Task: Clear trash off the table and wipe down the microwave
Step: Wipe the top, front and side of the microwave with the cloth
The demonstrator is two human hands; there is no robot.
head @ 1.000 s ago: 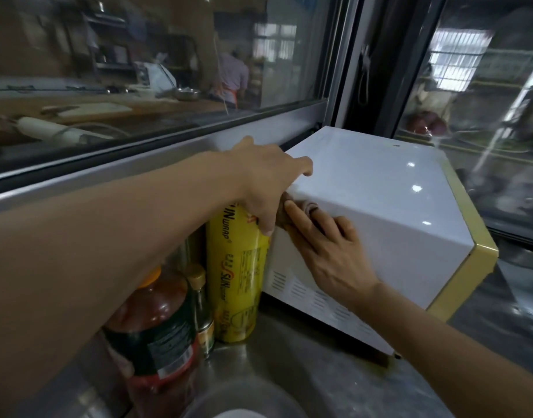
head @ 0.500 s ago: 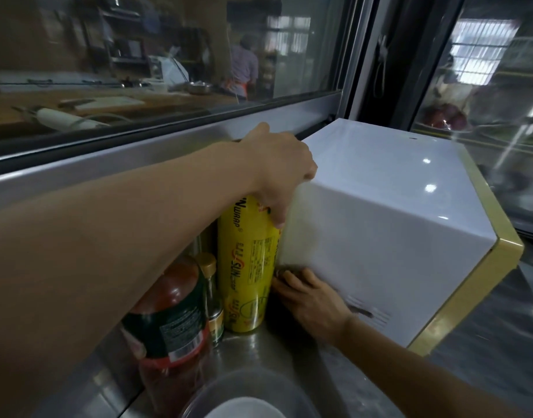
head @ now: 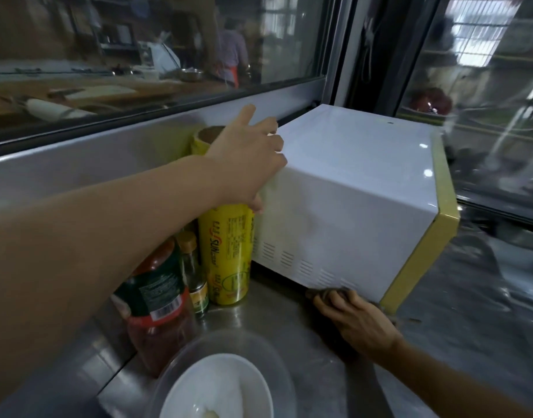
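Observation:
A white microwave (head: 349, 188) with a yellow front frame stands on the steel counter (head: 274, 315) against the window. My left hand (head: 247, 164) rests on its upper rear left corner, fingers spread and holding nothing. My right hand (head: 352, 318) is low at the bottom edge of the microwave's left side, near the front corner. It presses a dark cloth (head: 331, 292) against the vented lower panel. Most of the cloth is hidden under my fingers.
A yellow roll of wrap (head: 226, 254) stands right beside the microwave. Left of it are a small bottle (head: 193, 273) and a red sauce jar (head: 156, 309). A clear bowl with a white dish (head: 220, 384) sits at the near edge. Glass panes rise behind.
My right hand with the cloth has slid down the microwave's side and then forward along its bottom edge. My left hand has loosened on the rear corner, fingers now spread.

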